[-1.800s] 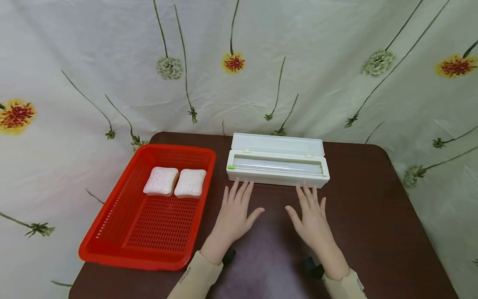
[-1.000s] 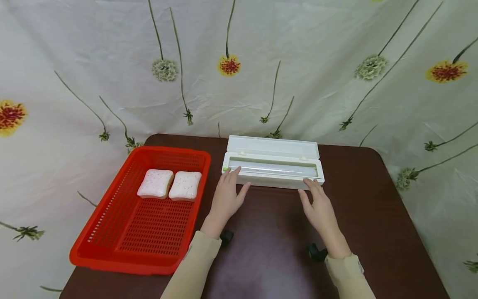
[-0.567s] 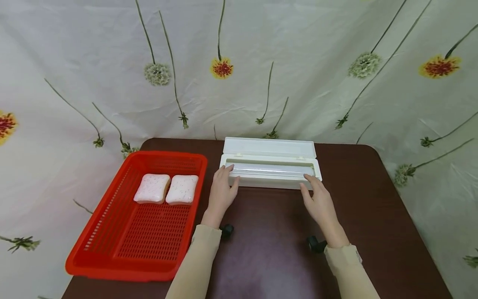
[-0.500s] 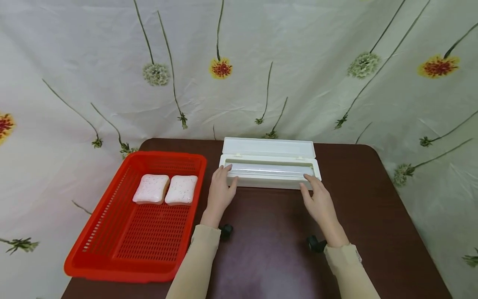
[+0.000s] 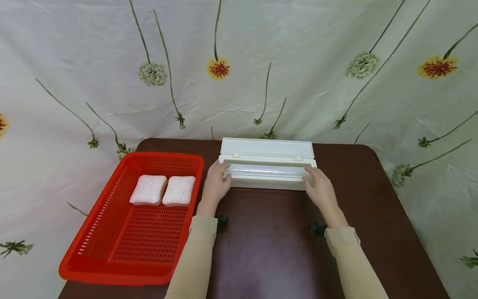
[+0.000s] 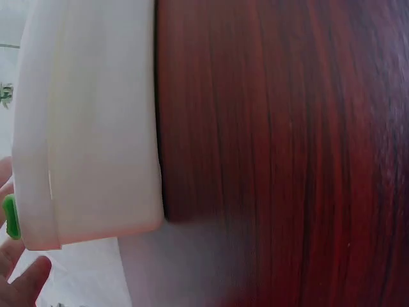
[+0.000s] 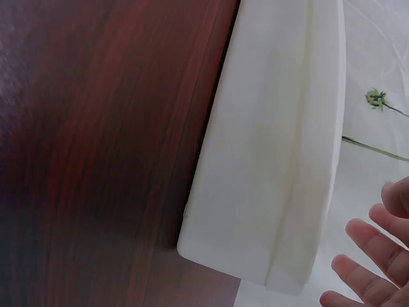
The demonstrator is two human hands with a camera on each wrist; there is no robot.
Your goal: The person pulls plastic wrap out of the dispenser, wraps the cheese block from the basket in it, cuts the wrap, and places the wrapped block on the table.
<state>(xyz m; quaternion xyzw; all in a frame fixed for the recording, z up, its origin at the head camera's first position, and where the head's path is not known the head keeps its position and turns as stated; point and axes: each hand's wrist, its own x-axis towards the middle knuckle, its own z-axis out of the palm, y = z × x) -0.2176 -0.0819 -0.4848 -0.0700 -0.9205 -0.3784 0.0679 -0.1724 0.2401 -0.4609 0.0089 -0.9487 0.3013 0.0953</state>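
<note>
A white cling film dispenser box lies at the back of the table, its lid raised, with a roll of clear film inside. My left hand is at the box's left end, fingers loosely bent over the edge. In the left wrist view the thumb shows just off the end, near a green slider. My right hand is at the right end with fingers bent loosely. The right wrist view shows its fingers spread beside the box, apart from it.
A red plastic basket stands on the left of the dark brown table, holding two white-topped, bread-shaped pieces. Behind the table hangs a flowered white cloth.
Both hands have moved forward from flat, spread poses before the box to its two ends, and their fingers have bent. The view has shifted slightly; the box and basket stay in place.
</note>
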